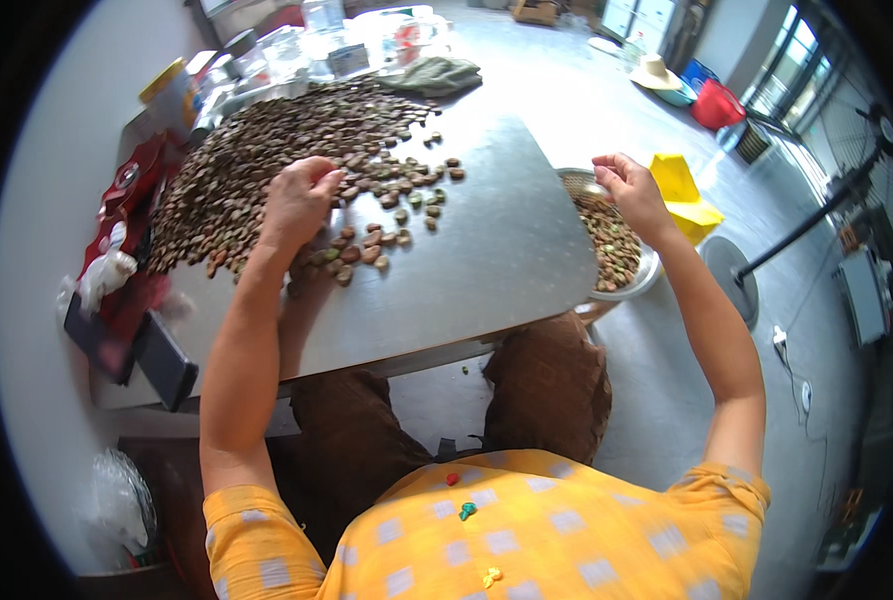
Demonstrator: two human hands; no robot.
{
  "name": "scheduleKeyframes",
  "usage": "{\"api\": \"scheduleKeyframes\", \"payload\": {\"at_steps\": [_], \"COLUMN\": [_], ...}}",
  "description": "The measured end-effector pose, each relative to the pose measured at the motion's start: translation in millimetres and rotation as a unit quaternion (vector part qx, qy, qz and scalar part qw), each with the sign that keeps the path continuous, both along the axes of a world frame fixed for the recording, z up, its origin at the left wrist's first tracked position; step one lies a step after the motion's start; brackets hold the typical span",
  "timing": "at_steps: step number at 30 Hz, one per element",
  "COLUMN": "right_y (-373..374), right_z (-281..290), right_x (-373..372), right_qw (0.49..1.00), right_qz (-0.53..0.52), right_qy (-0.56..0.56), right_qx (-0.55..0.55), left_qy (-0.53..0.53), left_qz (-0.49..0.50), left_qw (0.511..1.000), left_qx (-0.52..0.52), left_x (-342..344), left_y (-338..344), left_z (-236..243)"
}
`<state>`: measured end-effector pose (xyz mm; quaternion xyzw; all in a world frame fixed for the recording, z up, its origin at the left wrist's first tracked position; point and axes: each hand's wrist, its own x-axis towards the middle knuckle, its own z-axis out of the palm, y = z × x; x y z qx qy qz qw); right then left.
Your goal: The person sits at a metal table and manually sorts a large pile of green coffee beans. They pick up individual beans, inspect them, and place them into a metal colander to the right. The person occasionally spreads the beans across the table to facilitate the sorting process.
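Note:
A wide heap of brown and greenish beans, which look like dried broad beans (297,135), covers the left part of the metal tabletop (487,230). My left hand (302,197) is at the heap's near edge, thumb and fingers drawn together; whatever they may hold is hidden. Several loose beans (372,245) lie just right of it. Beyond the table's right edge, a round basin (639,285) contains more beans (612,240). Above its far right side is my right hand (635,192), fingertips pinched, with nothing distinguishable between them.
Clear plastic jars (322,20) and a grey-green cloth (435,76) are at the table's far end. Two dark phone-like slabs (165,360) rest at the near left corner. Right of the basin are a yellow plastic object (682,195) and a standing fan's base (732,280).

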<state>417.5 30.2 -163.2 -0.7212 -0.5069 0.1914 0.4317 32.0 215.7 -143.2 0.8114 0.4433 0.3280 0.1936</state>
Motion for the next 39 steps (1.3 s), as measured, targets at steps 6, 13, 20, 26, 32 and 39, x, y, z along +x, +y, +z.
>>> {"api": "scheduleKeyframes", "payload": {"at_steps": [6, 13, 20, 26, 32, 39], "right_y": [19, 78, 130, 124, 133, 143], "right_z": [35, 16, 18, 15, 17, 59], "right_x": [-124, -205, -246, -282, -250, -215], "right_qw": [0.945, 0.909, 0.898, 0.811, 0.823, 0.88], "right_qz": [0.163, 0.185, 0.325, 0.439, 0.365, 0.282], "right_qy": [-0.283, -0.359, -0.291, -0.367, -0.414, -0.378], "right_qx": [0.024, -0.101, 0.051, 0.121, 0.135, 0.048], "left_qy": [0.01, 0.003, -0.095, -0.066, 0.01, -0.038], "left_qz": [-0.001, -0.09, 0.022, 0.134, 0.15, 0.044], "left_qw": [1.0, 0.996, 0.995, 0.989, 0.989, 0.998], "left_qx": [0.023, -0.026, 0.029, 0.011, -0.014, 0.013], "left_x": [-2, -1, -13, -35, -39, -25], "left_y": [-9, -7, 8, 27, 27, 12], "left_z": [7, 6, 17, 17, 20, 18]}}
